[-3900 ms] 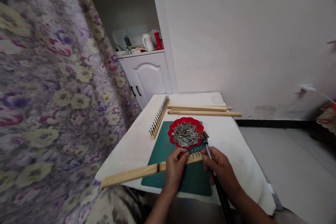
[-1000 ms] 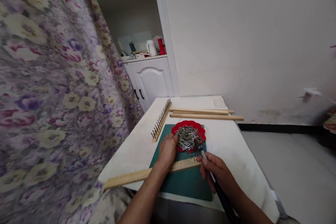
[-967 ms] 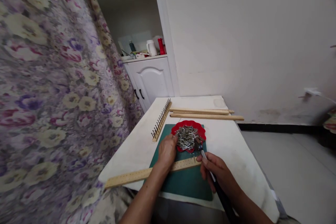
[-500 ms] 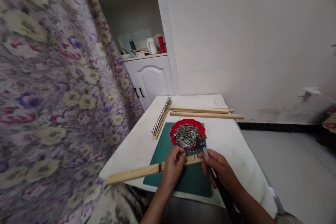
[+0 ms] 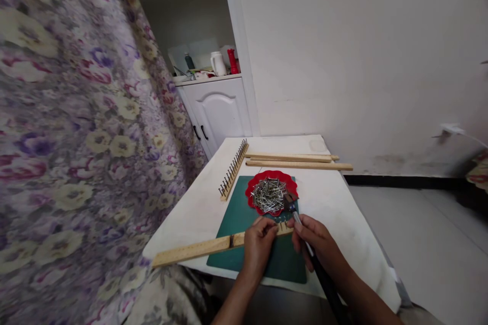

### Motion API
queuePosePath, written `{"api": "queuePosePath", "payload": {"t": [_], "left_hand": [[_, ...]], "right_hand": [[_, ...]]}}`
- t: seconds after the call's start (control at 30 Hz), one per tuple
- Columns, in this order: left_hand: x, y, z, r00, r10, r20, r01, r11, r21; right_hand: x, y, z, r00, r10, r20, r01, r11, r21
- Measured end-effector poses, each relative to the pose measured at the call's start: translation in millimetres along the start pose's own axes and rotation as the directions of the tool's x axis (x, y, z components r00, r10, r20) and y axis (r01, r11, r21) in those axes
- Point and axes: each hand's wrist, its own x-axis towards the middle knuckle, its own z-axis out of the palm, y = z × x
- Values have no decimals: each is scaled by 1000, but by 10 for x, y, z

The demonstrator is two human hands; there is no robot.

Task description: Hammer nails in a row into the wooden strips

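A wooden strip (image 5: pixel 190 252) lies across the green mat (image 5: pixel 244 195), its left end jutting past the table edge. Several nails (image 5: pixel 282 225) stand in its right part. Over the strip, just left of these nails, my left hand (image 5: pixel 260 246) is closed in a pinch; whatever is between its fingertips is hidden. My right hand (image 5: pixel 318 244) grips a hammer (image 5: pixel 295 216) by the shaft, its dark head up beside the bowl and its black handle running down toward me. The red scalloped bowl (image 5: pixel 251 183) holds a heap of loose nails (image 5: pixel 270 195).
Another wooden strip with a row of upright nails (image 5: pixel 233 170) rests at the table's left. Several bare strips (image 5: pixel 299 165) lie at the back. The white-covered table (image 5: pixel 335 213) stands near a wall, with a floral curtain (image 5: pixel 95 137) and a cabinet (image 5: pixel 219 111) to the left.
My left hand has slid right along the wooden strip, closer to the standing nails. My right hand and the hammer stay almost in place. The view has shifted slightly.
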Motion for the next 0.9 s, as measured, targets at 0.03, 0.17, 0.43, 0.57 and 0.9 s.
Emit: {"api": "queuePosePath", "payload": {"t": [0.03,0.17,0.43,0.57,0.9], "left_hand": [[2,-3,0,1000,7,0,-7,1000,10],[8,-12,2,1000,17,4,-17,999,44],[13,-26,3,999,11,32,-12,998,55],[6,-56,11,999,13,30,-14,999,45],[1,-30,17,1000,15,27,-17,999,49]], "right_hand": [[-2,2,0,1000,0,1,0,1000,2],[-5,0,0,1000,4,-13,-4,1000,0],[-8,14,-16,997,57,60,-57,998,-4],[-25,69,10,985,102,137,-104,994,11],[-32,117,63,979,123,165,-123,992,-5]]}}
